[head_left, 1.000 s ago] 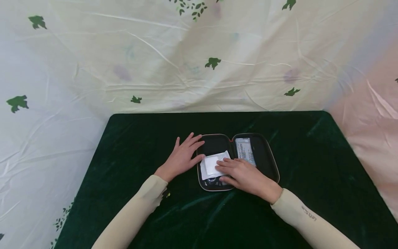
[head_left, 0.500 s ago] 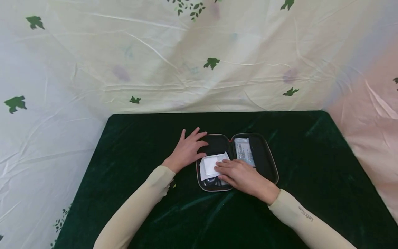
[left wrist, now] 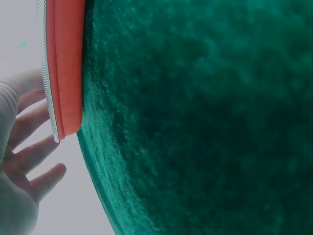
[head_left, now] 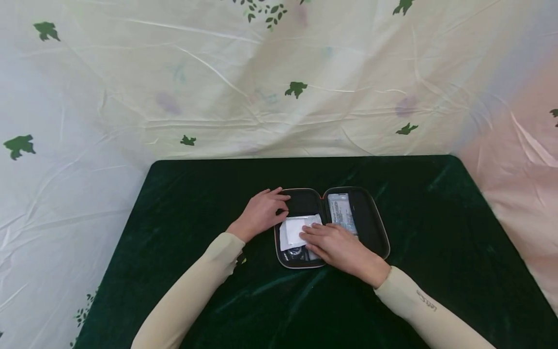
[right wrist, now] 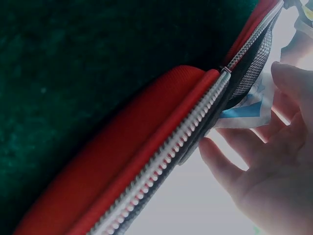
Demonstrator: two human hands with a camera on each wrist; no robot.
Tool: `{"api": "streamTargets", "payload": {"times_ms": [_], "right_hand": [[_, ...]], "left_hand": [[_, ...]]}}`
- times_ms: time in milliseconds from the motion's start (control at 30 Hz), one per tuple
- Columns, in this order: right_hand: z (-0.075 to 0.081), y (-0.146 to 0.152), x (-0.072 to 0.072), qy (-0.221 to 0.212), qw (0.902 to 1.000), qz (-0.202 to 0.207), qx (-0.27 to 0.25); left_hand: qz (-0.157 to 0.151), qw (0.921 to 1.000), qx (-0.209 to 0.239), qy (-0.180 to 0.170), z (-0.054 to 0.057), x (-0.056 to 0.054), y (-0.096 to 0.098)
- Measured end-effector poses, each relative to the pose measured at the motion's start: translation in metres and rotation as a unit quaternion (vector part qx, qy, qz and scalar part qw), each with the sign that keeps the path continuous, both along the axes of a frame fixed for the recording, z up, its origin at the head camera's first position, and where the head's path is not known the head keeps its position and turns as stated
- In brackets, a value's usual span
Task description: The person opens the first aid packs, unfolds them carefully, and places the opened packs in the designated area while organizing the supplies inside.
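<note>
A zip case [head_left: 302, 199], black inside and red outside, lies unfolded on the table. White flat packets [head_left: 291, 233] sit in its left half, over something dark and shiny in plastic [head_left: 295, 254]. My right hand [head_left: 346, 251] rests its extended fingers on the packets; its palm covers part of the case. At the case's left rim is my left hand [head_left: 260, 214], fingertips at or over the edge and slightly bent. In the left wrist view the left fingers [left wrist: 34, 156] look spread beside the red side wall [left wrist: 68, 68], with no object gripped. Their exact contact is hidden.
A silvery printed packet [head_left: 342, 212] lies in the case's right half. Dark green velvet cloth [head_left: 209, 194] covers the table. Behind and beside it hangs a pale curtain [head_left: 226, 97] with green leaf and bird shapes. The right wrist view shows mesh [right wrist: 252, 66] inside the case.
My left hand first moved slightly right and up with fingers spread, then bent its fingers at the case's left rim. The right hand stays on the white packets, almost still.
</note>
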State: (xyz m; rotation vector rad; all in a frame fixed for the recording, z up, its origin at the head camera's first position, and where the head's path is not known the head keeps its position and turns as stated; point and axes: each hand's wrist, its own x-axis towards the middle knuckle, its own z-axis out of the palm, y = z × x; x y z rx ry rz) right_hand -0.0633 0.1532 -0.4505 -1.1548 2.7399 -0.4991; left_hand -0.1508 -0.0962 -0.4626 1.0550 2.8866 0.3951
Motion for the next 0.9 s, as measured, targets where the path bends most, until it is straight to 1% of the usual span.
{"api": "streamTargets", "payload": {"times_ms": [100, 267, 533, 667, 900], "right_hand": [[0.000, -0.001, 0.000, -0.003, 1.0000, -0.005, 0.007], [-0.001, -0.004, -0.003, -0.014, 0.9997, -0.009, 0.018], [-0.002, -0.007, -0.012, -0.027, 0.9990, -0.015, 0.031], [-0.005, -0.008, -0.017, -0.031, 0.9983, -0.027, 0.042], [-0.006, -0.010, -0.021, -0.059, 0.9954, -0.045, 0.061]], "left_hand": [[0.003, 0.9996, 0.027, -0.008, -0.001, 0.000, -0.002], [0.003, 0.9987, 0.045, -0.023, -0.003, -0.001, -0.004], [0.003, 0.9976, 0.057, -0.039, -0.004, -0.001, -0.005], [0.004, 0.9974, 0.056, -0.044, -0.003, -0.001, -0.006], [0.001, 0.9974, 0.057, -0.045, -0.003, -0.001, -0.007]]}}
